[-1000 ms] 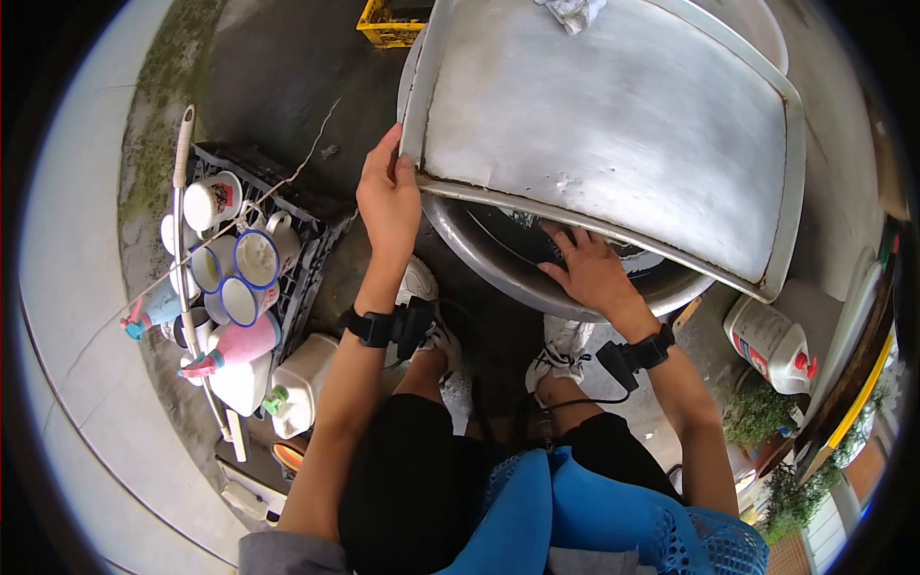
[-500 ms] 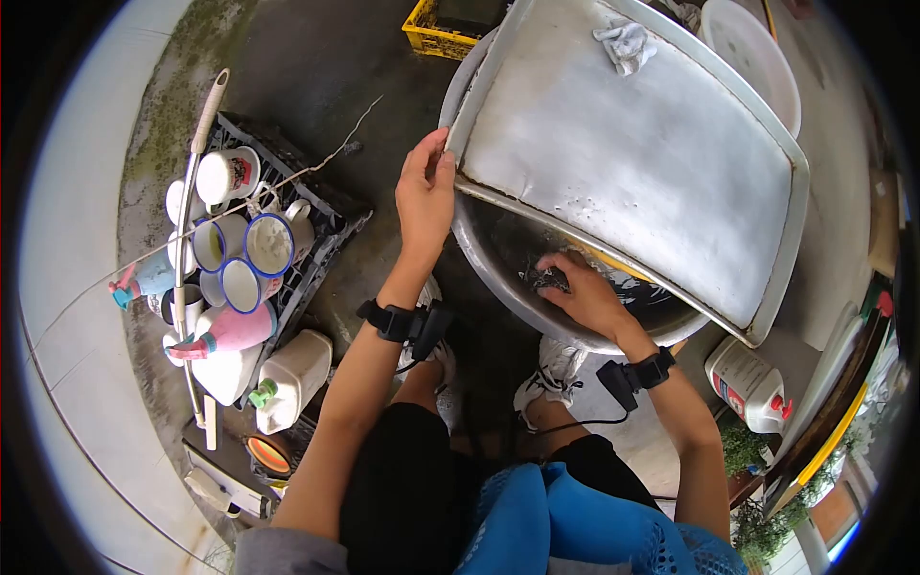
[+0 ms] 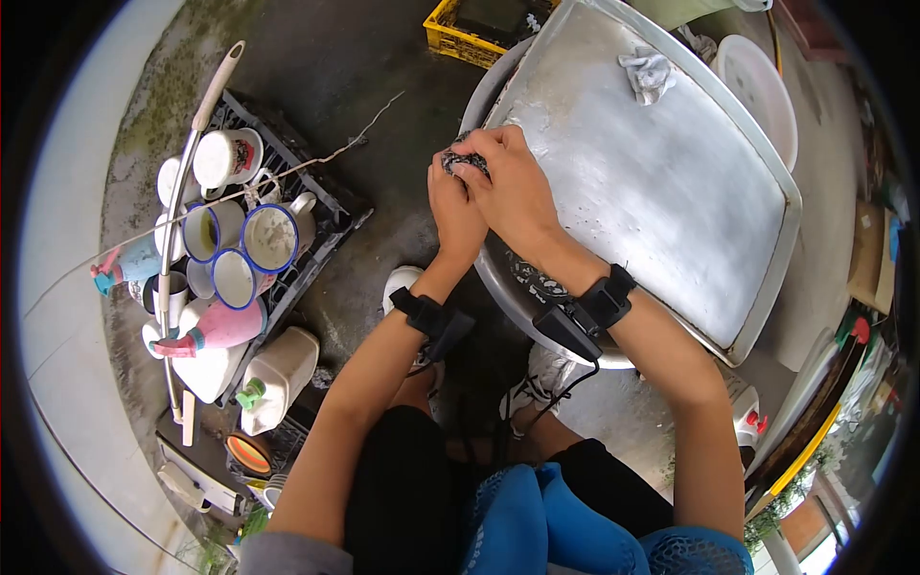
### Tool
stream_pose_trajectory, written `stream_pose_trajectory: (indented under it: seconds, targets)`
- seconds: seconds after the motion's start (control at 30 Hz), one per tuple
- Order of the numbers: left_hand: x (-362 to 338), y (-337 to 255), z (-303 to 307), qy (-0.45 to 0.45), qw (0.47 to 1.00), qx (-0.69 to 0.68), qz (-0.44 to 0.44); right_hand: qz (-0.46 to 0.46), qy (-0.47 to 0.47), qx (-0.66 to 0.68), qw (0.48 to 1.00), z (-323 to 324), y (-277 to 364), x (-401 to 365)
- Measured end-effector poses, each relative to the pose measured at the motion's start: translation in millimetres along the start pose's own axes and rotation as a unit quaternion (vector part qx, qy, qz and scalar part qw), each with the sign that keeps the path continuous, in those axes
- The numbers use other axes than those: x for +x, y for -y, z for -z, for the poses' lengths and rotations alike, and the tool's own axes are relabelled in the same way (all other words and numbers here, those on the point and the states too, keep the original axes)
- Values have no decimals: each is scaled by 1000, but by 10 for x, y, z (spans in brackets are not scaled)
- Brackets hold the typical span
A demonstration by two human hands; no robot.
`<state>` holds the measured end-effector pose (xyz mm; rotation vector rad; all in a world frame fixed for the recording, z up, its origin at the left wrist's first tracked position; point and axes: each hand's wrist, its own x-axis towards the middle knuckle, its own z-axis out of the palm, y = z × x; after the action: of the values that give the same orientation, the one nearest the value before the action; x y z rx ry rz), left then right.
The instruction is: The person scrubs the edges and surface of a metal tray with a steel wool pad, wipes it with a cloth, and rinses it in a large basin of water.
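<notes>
- The right hand lies over the near-left corner of the tray. Its fingers are curled tight around a dark scrubber.
- The left hand presses against it from the left, with its fingers bent close round the same scrubber, as far as I can see. The hands hide most of it.
- The scrubber sits at the tray's left corner, touching the metal.
- The tray rests tilted across a round basin, whose rim shows below the wrists.
- A crumpled cloth lies on the far part of the tray, well apart from the hands.
- To the left, a black crate on the ground holds mugs.
- A white jug stands nearer, just beside the crate.
- Both wrists wear black bands.
</notes>
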<state>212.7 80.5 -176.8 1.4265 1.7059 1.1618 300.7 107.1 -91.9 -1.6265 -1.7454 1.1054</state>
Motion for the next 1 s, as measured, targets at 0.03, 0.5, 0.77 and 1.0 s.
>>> stream_pose_trajectory:
  seconds: [0.03,0.5,0.77,1.0]
  targets:
    - [-13,-1,-8,7,1000,-2,11,-8,-14,-31,999,-43,11,38]
    - [-18,14,-15,-32,999,-4,-34,-15,-194,-186,963,365,-386,1284]
    - [-64,30,64,-7,998,-39,-41,-3,-33,-70,997,91,-260,394]
    - [-49,-67,216,-4,993,-118,-3,-122,-73,236,961,546,-168,-212]
